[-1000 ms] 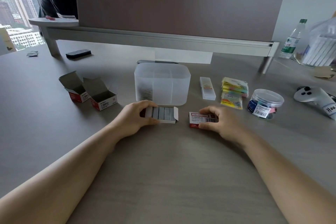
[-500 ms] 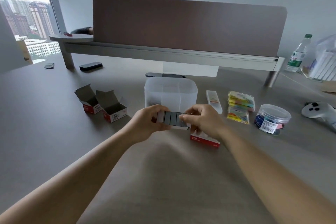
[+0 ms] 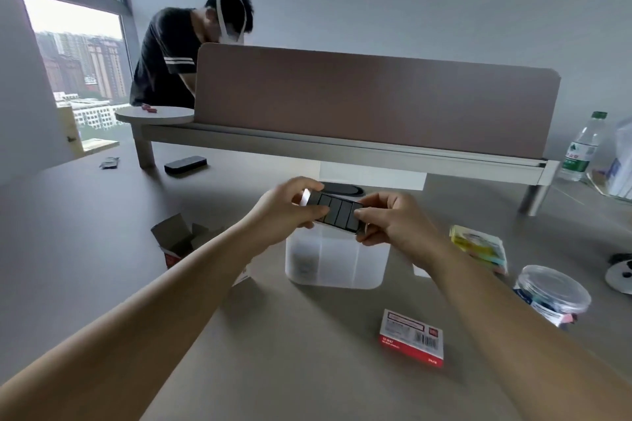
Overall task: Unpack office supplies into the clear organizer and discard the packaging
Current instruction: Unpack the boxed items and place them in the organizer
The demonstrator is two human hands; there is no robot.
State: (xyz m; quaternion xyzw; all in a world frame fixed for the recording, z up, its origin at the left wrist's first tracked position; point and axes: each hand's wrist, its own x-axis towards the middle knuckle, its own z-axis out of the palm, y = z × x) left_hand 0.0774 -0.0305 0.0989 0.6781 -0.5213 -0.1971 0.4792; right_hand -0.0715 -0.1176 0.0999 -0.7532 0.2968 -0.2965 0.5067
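So both hands are up over the clear organizer (image 3: 337, 261), holding a tray of staples (image 3: 337, 214) between them. The left hand (image 3: 290, 212) pinches the tray's left end, thumb underneath and fingers curled over the top, and the right hand (image 3: 390, 224) grips the right end the same sort of way. The tray is tilted a bit, right end lower, and sits just above the organizer's open top, not inside it. You can see about four dark grey staple strips side by side in it. The organizer itself stands on the bench (image 3: 85, 249), and something small and greyish shows through its left compartment, can't tell what. Nearer the camera than the organizer and off to its right, the red and white staple box (image 3: 412, 338) lies flat on the bench, apart from both hands. Left of the organizer there are opened cardboard boxes (image 3: 178, 241), partly hidden by the left forearm. To the organizer's right sit a pack of coloured sticky notes (image 3: 478, 248) and a round clear tub (image 3: 550, 294) with a lid.
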